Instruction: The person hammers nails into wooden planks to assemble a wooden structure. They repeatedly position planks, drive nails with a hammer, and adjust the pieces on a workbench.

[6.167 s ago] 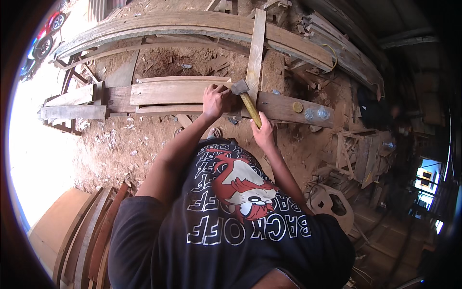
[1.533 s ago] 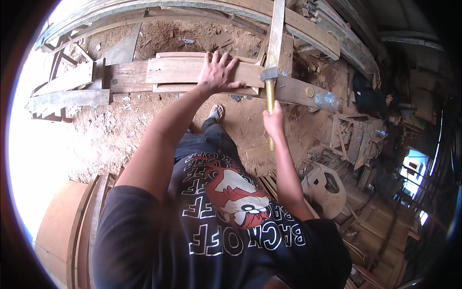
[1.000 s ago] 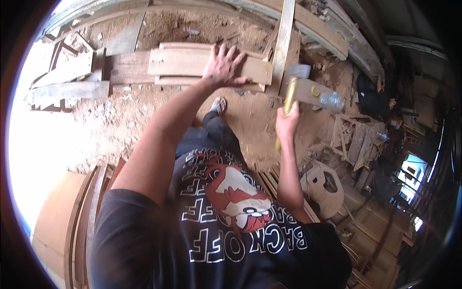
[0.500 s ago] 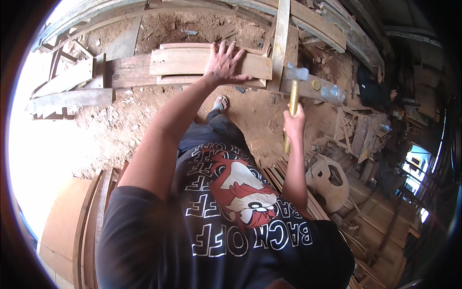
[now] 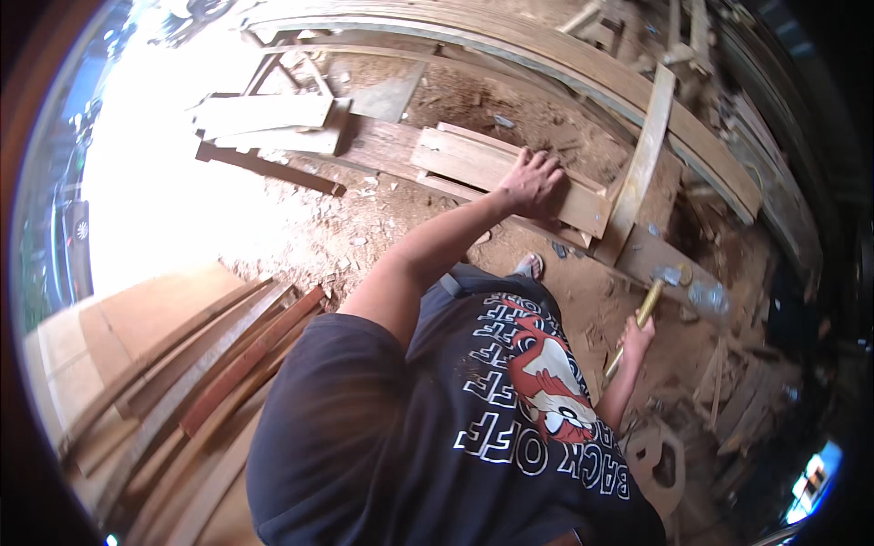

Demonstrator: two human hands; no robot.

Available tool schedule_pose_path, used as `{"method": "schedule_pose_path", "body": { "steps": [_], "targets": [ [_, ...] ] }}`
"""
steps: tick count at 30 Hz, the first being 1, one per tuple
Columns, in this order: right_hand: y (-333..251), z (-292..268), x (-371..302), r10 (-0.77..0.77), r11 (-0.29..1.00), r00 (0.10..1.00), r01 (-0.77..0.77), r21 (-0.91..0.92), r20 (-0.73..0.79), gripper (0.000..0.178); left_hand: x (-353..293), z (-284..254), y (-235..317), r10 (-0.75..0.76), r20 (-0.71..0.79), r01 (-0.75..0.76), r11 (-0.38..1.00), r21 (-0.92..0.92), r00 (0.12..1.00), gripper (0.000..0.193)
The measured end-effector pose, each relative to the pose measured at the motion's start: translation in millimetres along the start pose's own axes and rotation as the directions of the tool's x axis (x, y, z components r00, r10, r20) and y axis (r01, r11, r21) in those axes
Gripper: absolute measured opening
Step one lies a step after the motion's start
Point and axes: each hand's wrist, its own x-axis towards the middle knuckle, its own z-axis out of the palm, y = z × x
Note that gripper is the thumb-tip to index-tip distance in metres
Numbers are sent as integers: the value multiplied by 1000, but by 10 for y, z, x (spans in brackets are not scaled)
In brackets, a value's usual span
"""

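- While your left hand point(image 5: 535, 179) rests on the pale board point(image 5: 464, 158), its fingers bend toward the far edge; whether they grip the wood or only press down, you cannot tell from this view.
- Under that board lie more wooden pieces, their edges showing along both long sides, and the whole stack sits on your worktop point(image 5: 375, 143), a long, narrow brown plank.
- Your right hand, point(image 5: 640, 334) well apart from the left one, has its fingers clenched around the yellow handle of the hammer point(image 5: 650, 303).
- You have the hammer's head pointing away from you, over the right part of the worktop; contact between the two cannot be made out.
- Just beside the hammer's head you have a round yellowish disc point(image 5: 685, 273), then some clear plastic containers point(image 5: 709, 298).
- Past the right end of your stack, a cross board point(image 5: 648, 150) runs from the worktop to the long beam point(image 5: 510, 36) farther off.
- Behind your left arm lie timber strips point(image 5: 238, 387), one reddish.
- To your lower right is a panel with cut-out holes point(image 5: 672, 473), partly in shadow.
- Your sandalled foot point(image 5: 531, 266) shows near the worktop, on ground strewn with wood chips.
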Motion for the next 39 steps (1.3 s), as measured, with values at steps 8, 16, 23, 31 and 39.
{"method": "schedule_pose_path", "body": {
  "steps": [8,16,23,31,39],
  "targets": [
    [117,-505,910,-171,956,962,214,-199,213,34,-426,-244,493,-152,-229,127,985,-119,961,101],
    [450,-470,1696,-291,926,917,342,-161,272,33,-1856,239,1315,-739,-384,577,672,-464,553,59],
    [376,-414,1616,-138,980,929,179,-90,343,29,-3270,1217,1732,-992,121,894,-91,-439,-42,57],
    [348,-305,1948,-216,935,952,266,-236,215,52,-3804,1267,1838,-924,342,919,-273,-284,-169,60],
    [865,-314,2123,-438,846,895,440,-301,77,67,-3193,1076,1387,-920,357,930,22,-367,163,60]
  ]
}}
